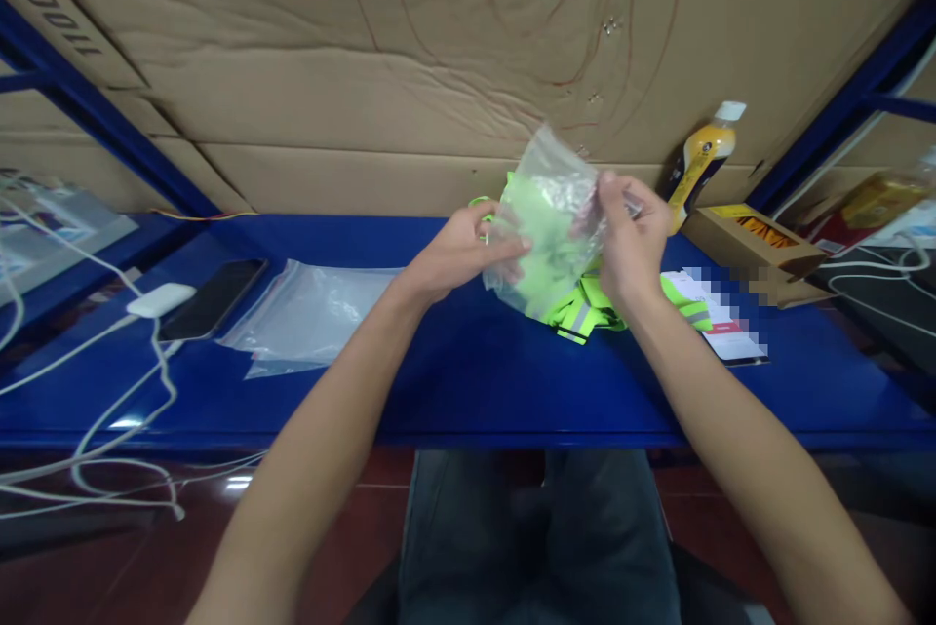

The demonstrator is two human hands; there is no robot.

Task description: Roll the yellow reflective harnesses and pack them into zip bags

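A clear plastic bag point(560, 181) is held up over the blue table, and bright yellow-green fabric shows through it. My left hand point(464, 250) pinches the bag's lower left side, with a bit of the green material by its fingers. At the bag's right edge, my right hand point(635, 230) grips the plastic with thumb and fingers together. Below and behind the bag lies a yellow-green vest with grey reflective strips point(585, 313), partly hidden by my right hand and wrist. Whether the fabric is inside the bag or behind it is unclear.
Flat clear bags point(314, 308), a black phone point(215, 298) and a white charger point(161, 300) with cables lie on the left. At right are a yellow bottle point(703, 162), an open cardboard box point(760, 250) and a paper point(731, 332). Cardboard point(292, 98) stands behind.
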